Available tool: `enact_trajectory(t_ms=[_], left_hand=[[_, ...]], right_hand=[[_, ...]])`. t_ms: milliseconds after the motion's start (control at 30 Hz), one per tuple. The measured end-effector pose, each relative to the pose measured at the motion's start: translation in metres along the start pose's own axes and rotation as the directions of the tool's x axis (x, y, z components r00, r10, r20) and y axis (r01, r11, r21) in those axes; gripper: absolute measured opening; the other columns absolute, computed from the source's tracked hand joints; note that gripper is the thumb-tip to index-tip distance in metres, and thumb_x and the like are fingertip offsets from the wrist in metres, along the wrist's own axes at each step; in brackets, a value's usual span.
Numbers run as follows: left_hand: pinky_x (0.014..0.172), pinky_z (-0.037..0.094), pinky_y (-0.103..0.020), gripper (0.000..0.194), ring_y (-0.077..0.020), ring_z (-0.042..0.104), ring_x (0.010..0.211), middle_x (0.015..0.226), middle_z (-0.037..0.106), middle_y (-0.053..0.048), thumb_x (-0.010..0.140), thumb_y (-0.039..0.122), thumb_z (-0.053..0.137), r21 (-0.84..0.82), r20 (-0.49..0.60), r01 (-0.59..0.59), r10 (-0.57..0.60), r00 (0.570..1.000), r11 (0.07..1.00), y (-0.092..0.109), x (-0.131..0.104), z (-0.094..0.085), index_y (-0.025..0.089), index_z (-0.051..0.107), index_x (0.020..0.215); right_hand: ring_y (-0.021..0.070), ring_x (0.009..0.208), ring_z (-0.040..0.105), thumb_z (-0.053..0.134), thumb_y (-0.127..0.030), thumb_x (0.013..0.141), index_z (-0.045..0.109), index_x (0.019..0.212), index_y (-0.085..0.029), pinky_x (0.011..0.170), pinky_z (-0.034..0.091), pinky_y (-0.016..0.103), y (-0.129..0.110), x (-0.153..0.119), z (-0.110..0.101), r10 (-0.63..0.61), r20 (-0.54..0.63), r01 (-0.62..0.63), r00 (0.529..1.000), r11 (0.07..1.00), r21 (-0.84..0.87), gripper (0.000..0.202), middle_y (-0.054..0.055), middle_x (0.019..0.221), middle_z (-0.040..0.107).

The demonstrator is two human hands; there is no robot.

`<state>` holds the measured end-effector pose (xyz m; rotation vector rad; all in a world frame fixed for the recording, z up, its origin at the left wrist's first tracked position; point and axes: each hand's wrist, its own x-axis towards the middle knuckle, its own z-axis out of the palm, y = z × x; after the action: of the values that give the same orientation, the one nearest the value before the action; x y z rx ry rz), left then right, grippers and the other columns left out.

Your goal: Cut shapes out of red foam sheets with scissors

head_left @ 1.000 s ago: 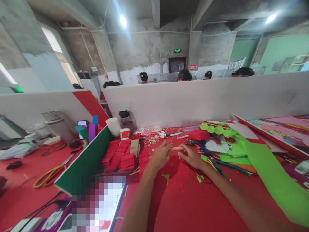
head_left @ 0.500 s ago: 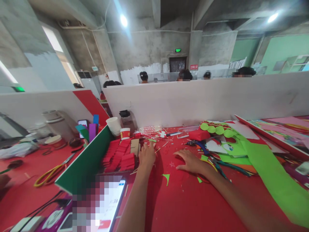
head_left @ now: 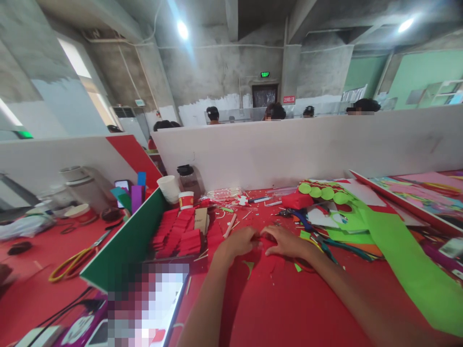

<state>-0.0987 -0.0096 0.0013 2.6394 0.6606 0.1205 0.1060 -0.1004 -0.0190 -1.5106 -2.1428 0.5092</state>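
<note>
Over the middle of the red tabletop (head_left: 267, 303), my left hand (head_left: 241, 241) and my right hand (head_left: 285, 242) meet almost fingertip to fingertip. The fingers of both are bent and closed. Something red seems to lie between them, but against the red table I cannot make out what it is. A green scrap (head_left: 249, 269) lies just below my left hand. Left of that hand are a pinkish stick (head_left: 230, 225) and stacks of folded red pieces (head_left: 190, 242) beside a small brown cardboard box (head_left: 201, 220).
A green divider (head_left: 126, 241) and a lit phone (head_left: 173, 294) stand at the left. Paper cups (head_left: 186, 199) are behind the stacks. Pliers (head_left: 325, 248), a green sheet (head_left: 401, 255) and green discs (head_left: 327, 193) lie right. A white partition (head_left: 289, 149) closes the back.
My left hand has moved right, from beside the cardboard box to my right hand, uncovering the pinkish stick. My right hand's fingers have drawn in; it stays in about the same place.
</note>
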Motion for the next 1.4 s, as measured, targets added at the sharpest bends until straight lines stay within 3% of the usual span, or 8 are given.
enact_trajectory(t_ms=[233, 367, 467, 633, 800, 1000, 1200, 1400], left_hand=[[0.074, 0.047, -0.029, 0.021, -0.0210, 0.067, 0.081, 0.089, 0.075, -0.008, 0.083, 0.014, 0.051, -0.017, -0.018, -0.026, 0.026, 1.000, 1.000, 0.002, 0.001, -0.006, 0.018, 0.071, 0.089], [0.098, 0.044, -0.040, 0.026, -0.0201, 0.066, 0.078, 0.083, 0.073, -0.006, 0.092, 0.021, 0.046, 0.005, -0.181, 0.043, -0.041, 0.983, 0.999, 0.004, 0.000, -0.012, 0.019, 0.070, 0.083], [0.112, 0.033, -0.047, 0.027, -0.0176, 0.064, 0.073, 0.076, 0.071, -0.002, 0.094, 0.025, 0.046, 0.004, -0.232, 0.069, -0.066, 0.970, 0.998, 0.005, -0.002, -0.015, 0.020, 0.069, 0.080], [0.074, 0.047, -0.028, 0.024, -0.0138, 0.055, 0.064, 0.070, 0.063, 0.000, 0.091, 0.033, 0.053, -0.116, -0.032, -0.024, 0.020, 0.999, 0.993, 0.006, -0.001, -0.012, 0.018, 0.065, 0.077], [0.058, 0.038, -0.023, 0.028, -0.0120, 0.048, 0.059, 0.065, 0.055, 0.002, 0.092, 0.038, 0.053, -0.184, 0.060, -0.096, 0.109, 0.992, 0.978, 0.005, 0.002, -0.005, 0.017, 0.057, 0.074], [0.078, 0.045, -0.031, 0.027, -0.0153, 0.053, 0.067, 0.068, 0.054, 0.002, 0.098, 0.029, 0.040, -0.105, -0.140, 0.028, -0.043, 0.989, 0.994, 0.006, 0.002, -0.012, 0.020, 0.052, 0.075], [0.078, 0.045, -0.031, 0.020, -0.0204, 0.062, 0.079, 0.082, 0.065, -0.006, 0.100, 0.025, 0.036, -0.169, -0.425, 0.297, -0.342, 0.838, 0.940, -0.004, 0.004, -0.014, 0.021, 0.056, 0.097], [0.079, 0.046, -0.030, 0.018, -0.0220, 0.066, 0.087, 0.094, 0.071, -0.008, 0.092, 0.021, 0.053, -0.362, -0.511, 0.237, -0.404, 0.759, 0.902, -0.014, 0.009, -0.010, 0.022, 0.057, 0.110]], right_hand=[[0.0231, 0.091, 0.063, 0.079, -0.023, 0.074, 0.063, 0.107, -0.024, 0.080, 0.048, 0.033, 0.006, 0.002, 0.005, 0.054, -0.151, -0.024, 0.987, 0.981, 0.191, 0.036, 0.003, 0.100, 0.068], [0.0249, 0.104, 0.063, 0.072, -0.021, 0.076, 0.063, 0.104, -0.025, 0.094, 0.047, 0.039, 0.019, 0.008, 0.002, 0.152, -0.371, -0.002, 0.916, 0.927, 0.376, 0.030, 0.004, 0.108, 0.068], [0.0239, 0.103, 0.063, 0.068, -0.028, 0.079, 0.059, 0.106, -0.024, 0.090, 0.051, 0.039, 0.030, 0.012, -0.002, 0.219, -0.452, -0.004, 0.865, 0.903, 0.430, 0.029, 0.005, 0.108, 0.066], [0.0230, 0.093, 0.067, 0.071, -0.041, 0.079, 0.058, 0.103, -0.023, 0.079, 0.054, 0.035, 0.034, 0.014, -0.006, 0.272, -0.506, 0.030, 0.818, 0.860, 0.510, 0.033, 0.005, 0.097, 0.067], [0.0238, 0.093, 0.069, 0.077, -0.044, 0.075, 0.061, 0.098, -0.022, 0.083, 0.054, 0.036, 0.020, 0.011, -0.007, 0.234, -0.489, 0.059, 0.840, 0.857, 0.512, 0.035, 0.005, 0.096, 0.071], [0.0233, 0.093, 0.068, 0.053, -0.047, 0.094, 0.061, 0.104, -0.021, 0.081, 0.053, 0.034, 0.016, 0.010, -0.014, 0.195, -0.454, -0.051, 0.869, 0.949, 0.310, 0.028, 0.007, 0.103, 0.071], [0.0271, 0.078, 0.068, 0.061, -0.032, 0.088, 0.067, 0.100, -0.020, 0.072, 0.046, 0.034, 0.024, -0.006, -0.030, 0.231, -0.253, -0.234, 0.940, 0.972, 0.019, 0.018, 0.007, 0.079, 0.071], [0.0331, 0.096, 0.071, 0.067, -0.033, 0.084, 0.067, 0.115, -0.025, 0.073, 0.044, 0.032, 0.019, -0.027, -0.050, 0.311, -0.035, -0.311, 0.950, 0.922, -0.230, 0.032, 0.009, 0.107, 0.077]])
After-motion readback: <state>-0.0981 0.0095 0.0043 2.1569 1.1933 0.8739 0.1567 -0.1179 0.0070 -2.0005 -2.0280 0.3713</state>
